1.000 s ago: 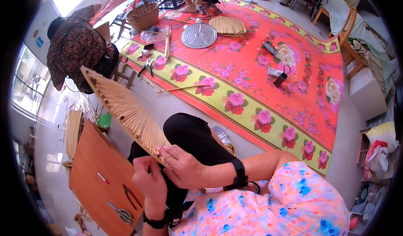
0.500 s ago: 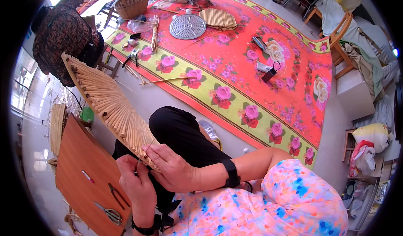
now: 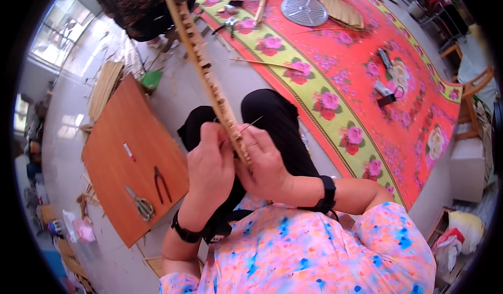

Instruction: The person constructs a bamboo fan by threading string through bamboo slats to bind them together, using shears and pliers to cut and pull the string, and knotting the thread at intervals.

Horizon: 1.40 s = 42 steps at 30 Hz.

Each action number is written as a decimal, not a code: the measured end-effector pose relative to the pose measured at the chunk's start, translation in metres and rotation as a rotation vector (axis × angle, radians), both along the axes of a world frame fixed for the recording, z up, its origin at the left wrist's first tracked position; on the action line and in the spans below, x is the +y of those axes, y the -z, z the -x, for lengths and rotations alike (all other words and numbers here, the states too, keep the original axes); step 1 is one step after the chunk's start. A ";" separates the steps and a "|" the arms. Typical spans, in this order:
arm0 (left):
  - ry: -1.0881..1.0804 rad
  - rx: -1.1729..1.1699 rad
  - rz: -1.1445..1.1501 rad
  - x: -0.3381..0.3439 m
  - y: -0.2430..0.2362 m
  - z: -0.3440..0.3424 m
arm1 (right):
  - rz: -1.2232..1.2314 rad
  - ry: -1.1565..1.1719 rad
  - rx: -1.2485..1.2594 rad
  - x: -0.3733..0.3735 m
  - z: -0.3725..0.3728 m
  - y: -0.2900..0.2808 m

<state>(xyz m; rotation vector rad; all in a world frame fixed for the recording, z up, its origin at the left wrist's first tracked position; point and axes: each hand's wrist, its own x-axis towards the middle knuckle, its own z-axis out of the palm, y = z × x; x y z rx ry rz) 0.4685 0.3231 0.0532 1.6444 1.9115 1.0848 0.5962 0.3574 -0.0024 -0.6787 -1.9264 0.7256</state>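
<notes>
A: Item held? Location?
B: Bamboo frame (image 3: 209, 79), edge-on, clasped at its lower end by left hand (image 3: 209, 171) and right hand (image 3: 264, 165), both closed; extends toward 11 o'clock.
A: Risk?
B: Thin sliver (image 3: 251, 124) could be snapped if overbent.

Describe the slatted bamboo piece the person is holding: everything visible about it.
The bamboo piece looks like a fan frame of thin tan slats bound side by side, seen nearly edge-on. It rises tilted from the person's lap toward the upper left, its far end near the top edge of the picture. The left hand and right hand pinch its lower end from either side. A thin strand sticks out to the right just above the right hand. It appears unfinished and unpainted.
</notes>
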 end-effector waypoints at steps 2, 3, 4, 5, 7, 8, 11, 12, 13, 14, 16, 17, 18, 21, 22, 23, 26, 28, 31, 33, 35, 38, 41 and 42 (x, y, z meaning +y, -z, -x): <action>0.036 -0.021 -0.006 0.001 -0.007 0.006 | 0.051 -0.029 0.015 0.004 0.001 -0.002; 0.002 0.068 0.027 0.000 -0.013 0.010 | 0.041 -0.006 0.014 0.004 0.001 -0.003; -0.031 0.156 0.061 -0.002 -0.023 0.015 | 0.041 -0.007 0.014 0.004 0.002 -0.003; -0.063 0.240 0.095 -0.004 -0.032 0.018 | 0.041 -0.007 0.012 0.004 0.001 -0.001; -0.093 0.474 -0.203 0.000 -0.046 0.025 | 0.037 -0.007 0.007 0.002 0.000 0.001; -0.106 0.589 -0.349 0.003 -0.053 0.029 | 0.035 -0.013 0.012 0.001 0.001 0.002; 0.100 0.932 -0.429 0.015 -0.080 0.034 | 0.037 -0.025 0.016 -0.001 0.003 0.003; 0.182 1.052 -0.448 0.023 -0.084 0.035 | 0.040 -0.026 0.000 -0.001 0.003 0.003; 0.265 1.173 -0.463 0.031 -0.088 0.037 | 0.043 -0.029 -0.016 -0.001 0.003 0.004; 0.314 1.259 -0.415 0.040 -0.091 0.040 | 0.047 -0.027 -0.029 -0.001 0.002 0.003; 0.399 1.424 -0.305 0.054 -0.094 0.046 | 0.063 -0.053 -0.058 -0.005 0.000 0.004; 0.434 1.449 -0.279 0.063 -0.094 0.048 | 0.066 -0.056 -0.074 -0.004 -0.002 0.005; 0.463 1.480 -0.247 0.070 -0.095 0.050 | 0.054 -0.068 -0.067 -0.004 -0.003 0.004; 0.565 1.581 -0.129 0.086 -0.098 0.053 | 0.024 -0.091 -0.051 -0.003 -0.006 0.006; 0.605 1.623 -0.073 0.090 -0.099 0.052 | 0.016 -0.096 -0.048 -0.001 -0.007 0.007; 0.645 1.665 -0.013 0.093 -0.100 0.052 | 0.009 -0.102 -0.042 0.000 -0.007 0.007; 0.703 1.727 -0.202 0.100 -0.106 0.061 | -0.049 -0.101 -0.070 0.009 -0.007 0.005; 0.659 1.734 -0.215 0.106 -0.111 0.068 | -0.049 -0.094 -0.182 0.027 -0.009 -0.003; 0.529 1.697 -0.236 0.119 -0.118 0.083 | -0.270 -0.010 -0.397 0.070 -0.019 -0.028; 0.444 1.631 -0.256 0.129 -0.126 0.095 | -0.489 0.215 -0.394 0.085 -0.023 -0.058; 0.313 1.567 -0.340 0.130 -0.130 0.102 | -0.675 0.381 -0.250 0.085 -0.028 -0.087; 0.141 1.425 -0.424 0.132 -0.137 0.102 | -0.806 0.388 -0.016 0.078 -0.035 -0.108; 0.011 1.268 -0.464 0.141 -0.136 0.086 | -0.723 0.246 0.033 0.072 -0.035 -0.111; -0.016 1.207 -0.478 0.144 -0.135 0.082 | -0.658 0.226 0.043 0.072 -0.033 -0.108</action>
